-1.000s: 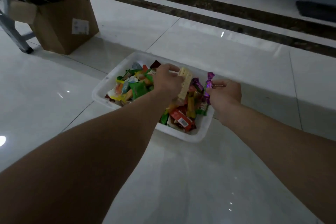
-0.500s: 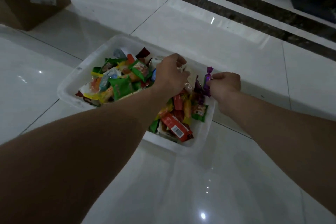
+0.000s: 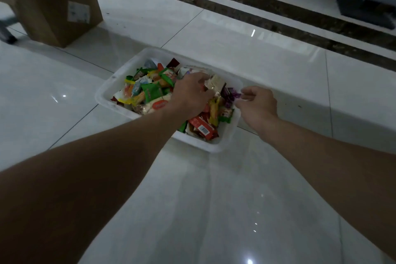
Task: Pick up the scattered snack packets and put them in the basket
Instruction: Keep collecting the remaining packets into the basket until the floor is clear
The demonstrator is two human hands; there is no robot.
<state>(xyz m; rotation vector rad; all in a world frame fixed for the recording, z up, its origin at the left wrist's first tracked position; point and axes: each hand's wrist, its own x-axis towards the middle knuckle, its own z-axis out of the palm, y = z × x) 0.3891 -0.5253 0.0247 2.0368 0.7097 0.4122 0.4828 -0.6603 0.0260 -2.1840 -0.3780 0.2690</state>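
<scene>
Fingers (image 3: 200,80) of the left hand (image 3: 190,96) curl round a pale clear-wrapped packet (image 3: 216,82), held low over the far right part of the basket (image 3: 209,147), likely so it drops onto the heap instead of skidding out.

Head view, the only one. Right hand (image 3: 259,105) hovers at the basket's right rim, fingertips (image 3: 246,90) bent toward a purple candy (image 3: 229,96) just inside that rim; whether they pinch it or only touch it cannot be told. Snack packets (image 3: 154,92) fill the basket in a loose mixed heap. Every packet in view is inside the basket or at a hand, so the task is judged nearly done. Cardboard box (image 3: 57,6) stands well beyond the basket's far left corner, on the tiled floor (image 3: 214,199).
</scene>
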